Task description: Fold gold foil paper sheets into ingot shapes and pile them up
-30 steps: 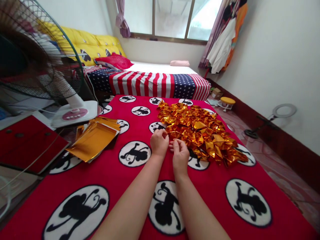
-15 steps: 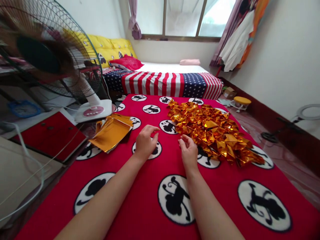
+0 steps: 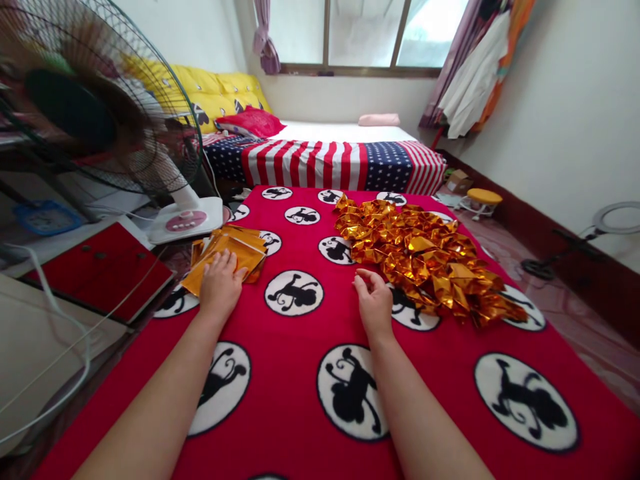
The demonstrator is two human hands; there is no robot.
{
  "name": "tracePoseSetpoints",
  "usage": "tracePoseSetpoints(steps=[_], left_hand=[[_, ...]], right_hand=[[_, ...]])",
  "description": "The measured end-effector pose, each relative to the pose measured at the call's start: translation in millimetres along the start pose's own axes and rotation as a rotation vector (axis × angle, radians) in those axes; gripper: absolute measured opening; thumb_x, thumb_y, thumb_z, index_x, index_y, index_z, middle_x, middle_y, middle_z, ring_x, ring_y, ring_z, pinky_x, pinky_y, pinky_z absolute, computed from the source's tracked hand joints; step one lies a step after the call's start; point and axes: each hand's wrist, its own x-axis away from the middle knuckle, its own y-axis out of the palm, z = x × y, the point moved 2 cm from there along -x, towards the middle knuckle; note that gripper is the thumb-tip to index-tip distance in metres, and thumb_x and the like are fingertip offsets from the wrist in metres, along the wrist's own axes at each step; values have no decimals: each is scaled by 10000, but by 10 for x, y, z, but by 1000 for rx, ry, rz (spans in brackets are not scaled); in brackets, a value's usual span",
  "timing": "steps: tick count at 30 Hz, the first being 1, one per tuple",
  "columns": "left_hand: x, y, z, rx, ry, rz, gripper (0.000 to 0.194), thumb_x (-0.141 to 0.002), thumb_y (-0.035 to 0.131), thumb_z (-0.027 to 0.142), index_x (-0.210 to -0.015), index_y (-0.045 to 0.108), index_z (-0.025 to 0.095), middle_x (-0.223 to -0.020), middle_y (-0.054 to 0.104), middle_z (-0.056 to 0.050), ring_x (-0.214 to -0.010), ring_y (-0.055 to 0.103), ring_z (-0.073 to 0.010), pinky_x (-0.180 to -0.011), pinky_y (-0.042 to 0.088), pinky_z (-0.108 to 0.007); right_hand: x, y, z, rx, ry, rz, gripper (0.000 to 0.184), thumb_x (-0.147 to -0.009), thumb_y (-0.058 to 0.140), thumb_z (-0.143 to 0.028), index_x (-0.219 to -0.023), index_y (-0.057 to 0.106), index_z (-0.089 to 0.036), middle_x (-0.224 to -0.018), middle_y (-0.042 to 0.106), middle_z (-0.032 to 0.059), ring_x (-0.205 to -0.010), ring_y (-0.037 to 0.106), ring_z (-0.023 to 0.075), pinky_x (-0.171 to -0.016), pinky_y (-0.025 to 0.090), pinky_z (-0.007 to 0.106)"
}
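My left hand [image 3: 221, 285] lies with its fingers stretched over a loose stack of gold foil paper sheets [image 3: 240, 250] at the left side of the red cloth. Its fingertips rest on the top sheet. Over to the right, my right hand [image 3: 375, 300] hovers at or just above the cloth, fingers loosely curled with a gap between thumb and forefinger; nothing shows in it. Just beyond that hand spreads a heap of folded gold foil pieces [image 3: 420, 250], shiny and crumpled-looking.
The red cloth [image 3: 280, 400] with black figures in white circles covers the surface. A fan [image 3: 187, 217] runs at the left, near a red panel [image 3: 107, 267] and a white cable [image 3: 83, 327]. Behind stands a bed [image 3: 310, 163]; a yellow stool [image 3: 484, 197] is at the right.
My left hand has moved left from the middle of the cloth onto the foil paper stack, and its fingers have spread. My right hand has stayed almost in place.
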Motion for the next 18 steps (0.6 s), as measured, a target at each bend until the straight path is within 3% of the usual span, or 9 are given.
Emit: tracePoseSetpoints(steps=[5, 12, 15, 18], left_hand=[[-32, -49, -14, 71, 8, 36, 424, -907, 451, 321, -1227, 656, 132, -1412, 542, -152, -1370, 438, -317, -1130, 321, -495], [30, -81, 16, 200, -1, 116, 341, -881, 490, 265, -1085, 735, 142, -1266, 664, -136, -1283, 542, -290, -1118, 369, -418], [78, -180, 30, 293, -67, 206, 293, -878, 518, 267, -1021, 754, 172, -1164, 720, -115, -1179, 621, -287, -1055, 434, -404], [118, -375, 202, 484, -73, 363, 249, -865, 587, 314, -1001, 751, 184, -1132, 732, -94, -1115, 647, -267, -1028, 444, -375]], right_hand=[[20, -4, -14, 42, -16, -13, 276, -851, 582, -365, -1008, 687, -165, -939, 703, 95, -785, 651, 209, -741, 513, 356], [28, -13, -28, 51, -37, -14, 264, -837, 592, -355, -983, 695, -161, -911, 702, 92, -751, 635, 202, -730, 503, 351], [23, -11, -42, 70, -42, -11, 258, -833, 595, -353, -970, 696, -160, -914, 701, 93, -749, 632, 202, -727, 500, 350], [37, 9, -91, 45, -41, -6, 262, -831, 604, -373, -960, 695, -164, -927, 700, 92, -756, 637, 199, -721, 504, 342]])
